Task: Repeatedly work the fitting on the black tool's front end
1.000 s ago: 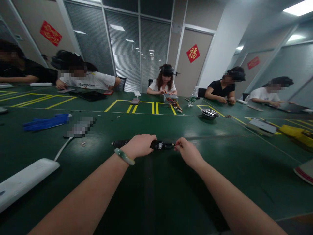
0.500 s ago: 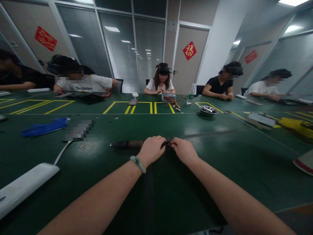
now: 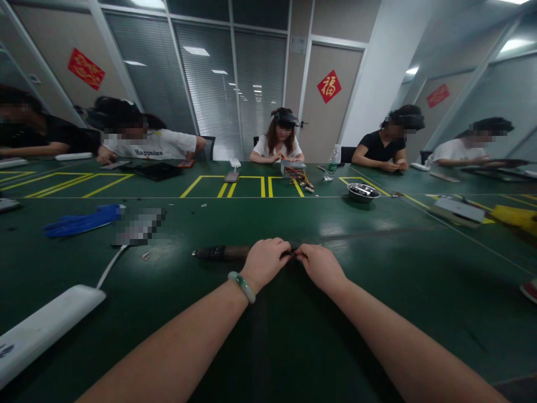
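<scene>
A long dark tool with a brown shaft lies on the green table right in front of me, its black tip pointing left. My left hand, with a pale green bangle on the wrist, is closed over the tool's right end. My right hand touches the left one and pinches something small and dark between its fingertips at that same end. What the fingers hold there is mostly hidden.
A white power strip with its cable lies at the near left, a blue glove further back. A metal bowl, a water bottle and yellow floor-tape markings sit mid-table. Several people work along the far side.
My left hand slid right along the tool, uncovering its brown shaft, and now meets my right hand. The black labelled part seen between the hands is now covered.
</scene>
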Available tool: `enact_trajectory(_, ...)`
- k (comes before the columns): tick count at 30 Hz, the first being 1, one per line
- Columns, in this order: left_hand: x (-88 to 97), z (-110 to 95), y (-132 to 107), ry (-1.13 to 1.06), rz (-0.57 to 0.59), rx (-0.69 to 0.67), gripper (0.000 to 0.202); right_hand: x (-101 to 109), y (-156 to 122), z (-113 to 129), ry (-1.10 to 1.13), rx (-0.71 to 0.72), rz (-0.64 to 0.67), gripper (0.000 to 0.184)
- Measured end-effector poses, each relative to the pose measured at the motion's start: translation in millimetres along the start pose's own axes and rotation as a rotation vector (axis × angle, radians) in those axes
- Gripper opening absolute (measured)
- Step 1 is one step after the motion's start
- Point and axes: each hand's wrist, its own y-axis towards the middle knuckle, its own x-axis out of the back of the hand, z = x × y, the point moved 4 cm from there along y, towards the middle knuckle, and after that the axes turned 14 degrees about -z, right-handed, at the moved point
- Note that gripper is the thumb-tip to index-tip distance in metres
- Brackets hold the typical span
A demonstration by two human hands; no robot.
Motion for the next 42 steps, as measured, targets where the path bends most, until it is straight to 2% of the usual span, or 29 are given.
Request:
enact_trajectory(6, -2.6, 0, 0, 0.003, -0.006, -0.022, 0.011, -4, 2, -1, -0.011, 0.065, -0.025, 0.015)
enact_trajectory(10, -3.5, 0, -1, 0.006, -0.012, -0.017, 0.012, -7, 2, -1, -0.028, 0.046, -0.022, 0.016)
enact_trajectory(14, -4.7, 0, 0, 0.012, 0.0, -0.004, 0.012, -10, 4, -2, -0.041, -0.012, -0.018, 0.027)
enact_trajectory(17, -5.0, 0, 0, 0.004, -0.009, -0.009, 0.012, -11, 9, 1, -0.049, 0.032, -0.013, 0.033)
enact_trajectory(24, -4.0, 1, -2, 0.005, 0.0, 0.023, 0.016, -9, 22, 4, -0.158, 0.114, 0.102, 0.016)
enact_trajectory(28, -3.2, 2, -3, -0.027, -0.023, -0.012, 0.015, -5, 20, 1, -0.165, 0.167, 0.099, 0.009)
enact_trajectory(34, -3.5, 2, -2, -0.031, -0.024, -0.011, 0.014, -2, 17, -3, -0.093, 0.129, 0.091, 0.01)
enact_trajectory(42, -0.8, 2, -2, -0.041, -0.042, 0.007, 0.012, -4, 16, -3, -0.096, 0.196, 0.096, 0.014)
